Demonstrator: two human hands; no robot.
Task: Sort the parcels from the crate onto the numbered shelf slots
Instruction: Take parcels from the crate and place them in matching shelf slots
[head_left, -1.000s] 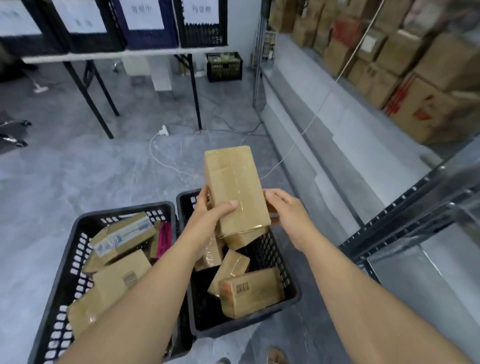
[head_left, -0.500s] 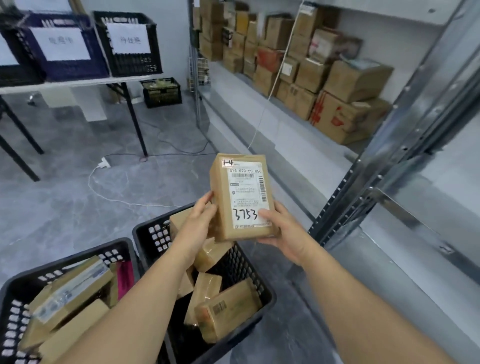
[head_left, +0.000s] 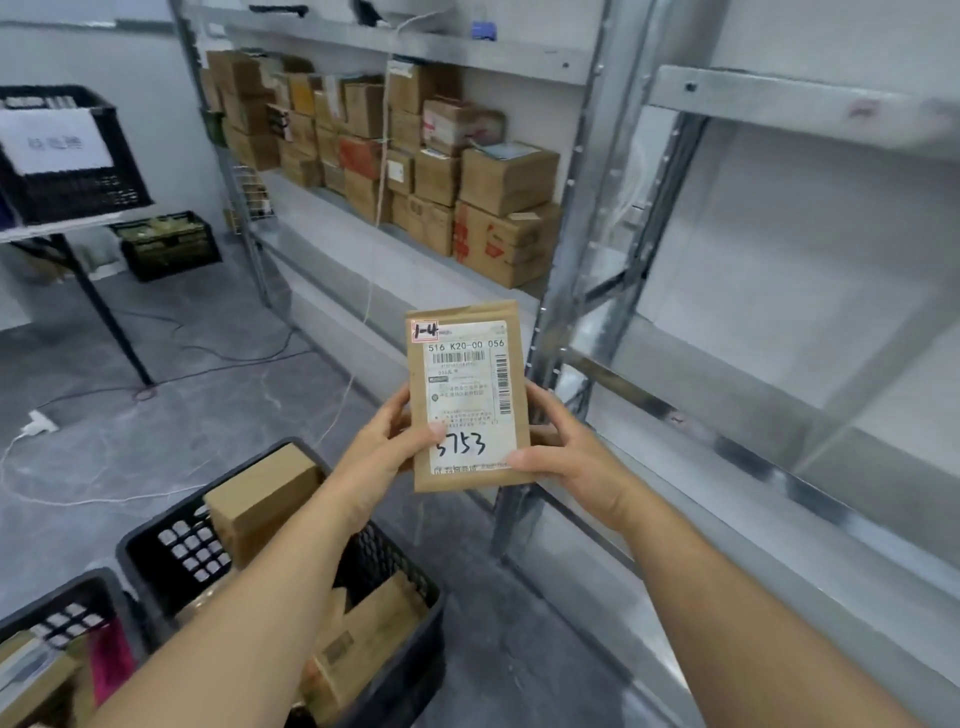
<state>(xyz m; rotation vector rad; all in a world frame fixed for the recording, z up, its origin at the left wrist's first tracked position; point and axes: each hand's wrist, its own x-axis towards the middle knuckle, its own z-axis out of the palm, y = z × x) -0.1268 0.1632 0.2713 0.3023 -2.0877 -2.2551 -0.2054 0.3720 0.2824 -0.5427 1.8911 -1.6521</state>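
Okay, metal shelf rack ahead, black crate low left with boxes inside, parcel marked 1-4 upright before the rack post — left grip and right grip both grasping its lower sides.

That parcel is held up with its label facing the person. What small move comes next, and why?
Probably scan the shelf for slot 1-4: the left hand and right hand grip the parcel, whose corner tag reads 1-4. No slot numbers show here.
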